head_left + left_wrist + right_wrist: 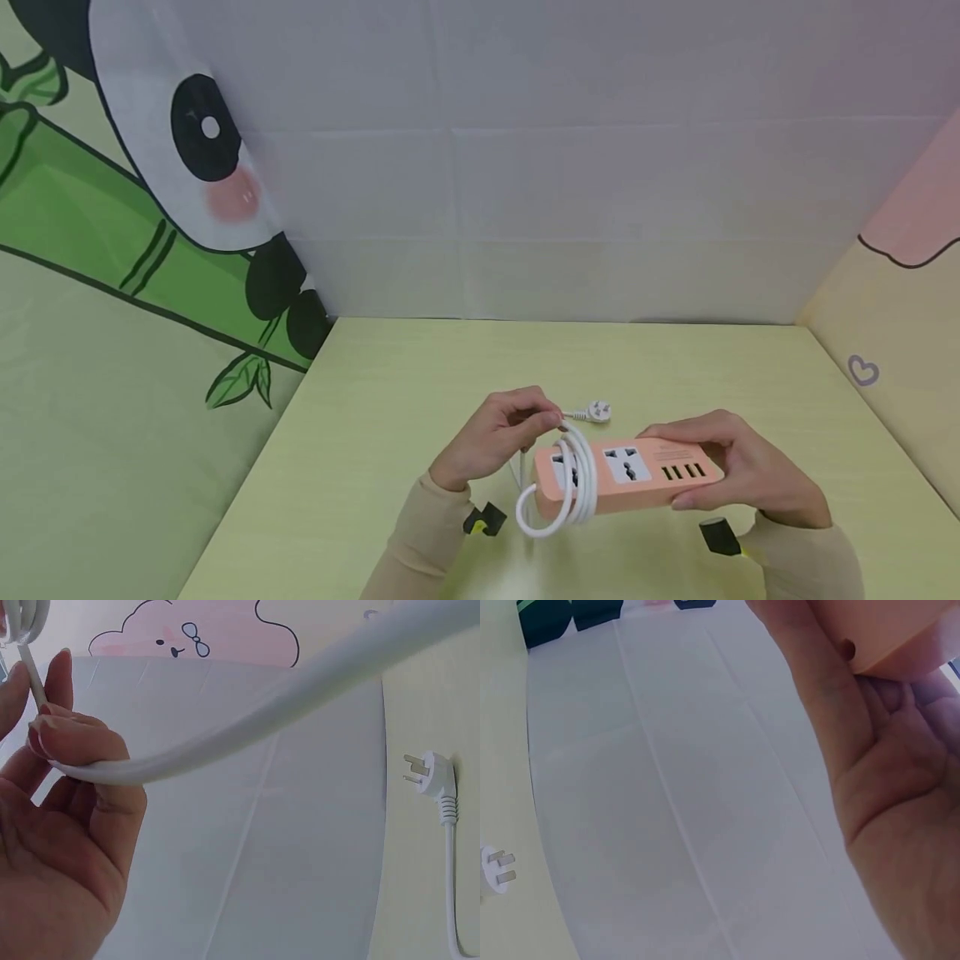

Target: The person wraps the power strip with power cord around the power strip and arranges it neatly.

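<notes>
My right hand (750, 467) grips the right end of a pink power strip (637, 496), thumb along its front edge and fingers behind. Several loops of its white cord (581, 483) are wound round the strip's left part. At the top of those loops my left hand (506, 433) pinches the cord between thumb and fingers. In the left wrist view a length of cord (225, 746) runs from the pinch toward the upper right. The three-pin plug (598, 411) lies on the table behind the strip, its pins showing in the left wrist view.
The pale yellow-green table (390, 367) meets a grey-white backdrop (562, 208) at its far edge. Printed panels with a panda and bamboo (90, 200) stand at the left, and a cream panel (907, 333) at the right. Dark wrist devices (720, 536) sit at both cuffs.
</notes>
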`<move>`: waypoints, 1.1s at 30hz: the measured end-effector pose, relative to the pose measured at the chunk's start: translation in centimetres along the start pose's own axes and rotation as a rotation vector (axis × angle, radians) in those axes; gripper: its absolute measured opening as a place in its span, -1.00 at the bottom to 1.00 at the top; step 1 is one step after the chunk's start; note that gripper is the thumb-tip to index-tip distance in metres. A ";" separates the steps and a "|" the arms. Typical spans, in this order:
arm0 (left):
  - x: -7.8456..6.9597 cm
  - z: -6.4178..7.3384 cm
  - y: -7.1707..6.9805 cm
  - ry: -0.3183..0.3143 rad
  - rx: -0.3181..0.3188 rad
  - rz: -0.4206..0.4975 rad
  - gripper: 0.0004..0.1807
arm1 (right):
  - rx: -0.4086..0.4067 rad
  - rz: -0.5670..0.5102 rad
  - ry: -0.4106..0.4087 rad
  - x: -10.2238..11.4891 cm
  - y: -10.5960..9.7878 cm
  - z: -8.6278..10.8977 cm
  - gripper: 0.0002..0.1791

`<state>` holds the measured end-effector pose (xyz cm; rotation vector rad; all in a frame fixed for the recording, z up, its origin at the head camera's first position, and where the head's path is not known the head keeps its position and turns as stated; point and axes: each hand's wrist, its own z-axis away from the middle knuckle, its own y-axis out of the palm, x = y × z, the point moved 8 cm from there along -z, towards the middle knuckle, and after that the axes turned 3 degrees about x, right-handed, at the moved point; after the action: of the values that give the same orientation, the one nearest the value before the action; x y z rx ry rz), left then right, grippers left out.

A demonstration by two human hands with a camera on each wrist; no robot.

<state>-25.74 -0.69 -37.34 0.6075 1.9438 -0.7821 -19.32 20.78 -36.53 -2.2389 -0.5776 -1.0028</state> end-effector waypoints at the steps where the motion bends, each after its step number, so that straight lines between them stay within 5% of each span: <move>1: 0.1 0.0 0.1 -0.009 0.000 -0.003 -0.78 | -0.002 0.002 -0.003 0.0 0.0 0.0 -0.13; 12: 0.6 0.1 0.4 -0.034 0.075 0.020 -0.76 | -0.011 0.007 0.019 0.2 -0.1 0.0 -0.15; 20: 1.3 0.0 0.4 -0.130 0.093 0.023 -0.75 | -0.015 -0.014 -0.004 0.1 -0.4 -0.3 -0.15; 33: 1.7 -0.8 -0.5 -0.126 0.084 0.006 -0.71 | -0.009 -0.099 -0.041 -0.5 -1.9 -1.6 -0.09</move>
<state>-27.31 -0.27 -38.46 0.5997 1.8008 -0.8813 -21.60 20.92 -35.43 -2.2626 -0.7096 -1.0118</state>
